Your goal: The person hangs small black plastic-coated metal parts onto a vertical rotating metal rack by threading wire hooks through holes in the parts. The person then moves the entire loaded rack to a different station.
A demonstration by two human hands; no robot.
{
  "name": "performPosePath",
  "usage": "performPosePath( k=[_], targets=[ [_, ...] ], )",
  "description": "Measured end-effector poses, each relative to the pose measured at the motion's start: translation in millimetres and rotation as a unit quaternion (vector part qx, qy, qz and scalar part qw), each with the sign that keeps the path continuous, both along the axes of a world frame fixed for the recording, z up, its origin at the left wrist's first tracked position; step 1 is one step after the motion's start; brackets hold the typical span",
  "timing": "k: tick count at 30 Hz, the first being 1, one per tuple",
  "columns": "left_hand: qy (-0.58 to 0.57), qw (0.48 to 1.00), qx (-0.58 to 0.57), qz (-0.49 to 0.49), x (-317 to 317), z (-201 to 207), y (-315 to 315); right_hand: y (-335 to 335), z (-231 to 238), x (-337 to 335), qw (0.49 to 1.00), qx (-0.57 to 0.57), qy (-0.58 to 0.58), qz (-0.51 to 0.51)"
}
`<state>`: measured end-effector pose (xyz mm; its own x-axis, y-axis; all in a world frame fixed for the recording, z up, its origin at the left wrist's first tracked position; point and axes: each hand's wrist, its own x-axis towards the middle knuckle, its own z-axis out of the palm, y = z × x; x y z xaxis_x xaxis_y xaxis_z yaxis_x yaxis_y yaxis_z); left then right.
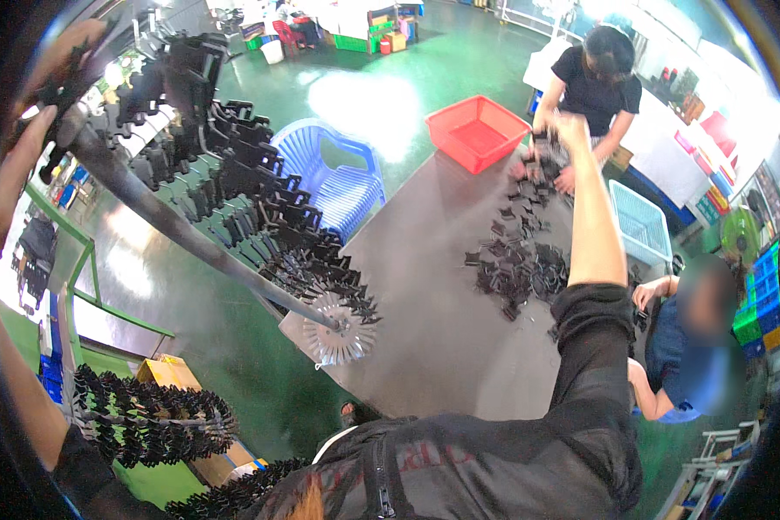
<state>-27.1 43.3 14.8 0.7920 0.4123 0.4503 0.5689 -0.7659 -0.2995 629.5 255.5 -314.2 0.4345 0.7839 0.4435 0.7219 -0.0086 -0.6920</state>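
At the far left my left hand point(33, 143) is closed around the upper end of a long metal rod point(195, 234), among black parts there. Rows of small black bracket-like parts point(243, 165) hang along the rod, which ends low down at a round, slotted clear disc point(338, 328). My right arm stretches forward over the grey table point(407, 286). My right hand point(569, 130) is blurred near a co-worker's hands; dark parts show by its fingertips, but whether it grips one is unclear. A loose pile of black parts point(520, 269) lies on the table below.
A red basket point(477, 134) sits on the table's far edge, with a blue plastic chair point(329, 178) left of it. One co-worker point(596, 87) stands ahead; another point(693, 347) sits at right. A pale blue basket point(640, 224) stands between them. Another loaded rack point(152, 416) lies lower left.
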Motion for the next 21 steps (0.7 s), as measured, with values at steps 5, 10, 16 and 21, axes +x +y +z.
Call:
performPosePath(
  k=[5, 10, 16, 21],
  targets=[
    [-0.032, 0.991, -0.031, 0.129, 17, -24, -10, -57, -126, 20, 0.9, -0.36, -0.226, -0.095],
    [-0.035, 0.988, -0.058, 0.14, 49, -15, -34, -49, -94, -56, 0.954, -0.27, -0.13, -0.017],
    [0.044, 0.995, 0.052, 0.075, 77, -17, -28, -109, 115, -271, 0.954, 0.244, -0.102, 0.139],
    [0.112, 0.983, 0.024, 0.145, 84, -4, -53, -198, 200, -392, 0.871, 0.402, -0.033, 0.281]
  ],
)
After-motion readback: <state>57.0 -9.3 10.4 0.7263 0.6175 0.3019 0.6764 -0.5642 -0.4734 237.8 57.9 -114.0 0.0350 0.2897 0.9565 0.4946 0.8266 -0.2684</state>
